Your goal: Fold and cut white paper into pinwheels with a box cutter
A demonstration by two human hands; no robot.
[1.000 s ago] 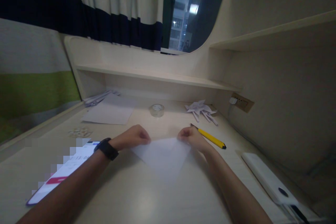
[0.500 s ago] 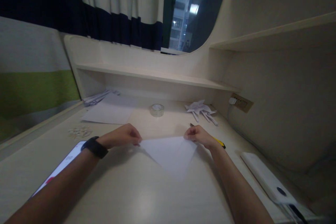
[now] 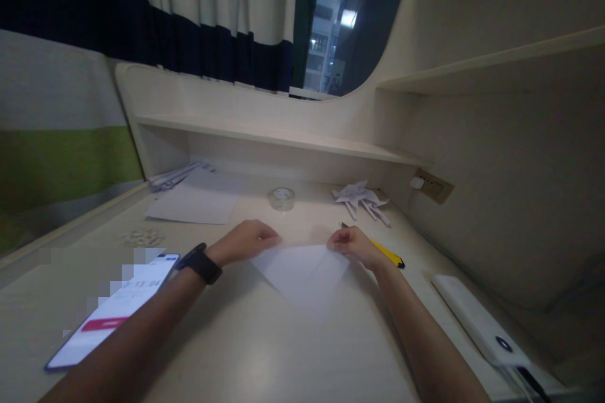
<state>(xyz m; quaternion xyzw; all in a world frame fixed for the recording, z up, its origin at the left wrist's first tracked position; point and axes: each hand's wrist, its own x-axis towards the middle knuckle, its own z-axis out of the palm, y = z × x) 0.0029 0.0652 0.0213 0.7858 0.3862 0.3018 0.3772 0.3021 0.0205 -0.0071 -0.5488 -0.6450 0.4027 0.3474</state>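
Note:
A white sheet folded into a triangle [image 3: 302,274] lies on the pale desk [image 3: 246,352], its point towards me. My left hand [image 3: 246,240], a black watch on the wrist, presses its fingers on the fold's far left corner. My right hand [image 3: 352,244] pinches the far right corner of the paper. Both forearms rest low over the desk.
A phone [image 3: 113,312] with a lit screen lies at my left. A yellow utility knife [image 3: 385,253] sits behind my right hand. Farther back are a tape roll [image 3: 282,198], a flat sheet [image 3: 196,204], folded paper pieces [image 3: 362,196], and a white power strip [image 3: 477,321] at right.
My left hand slid left along the fold, then came back right onto the corner. The right hand stayed at the right corner. The phone is uncovered again.

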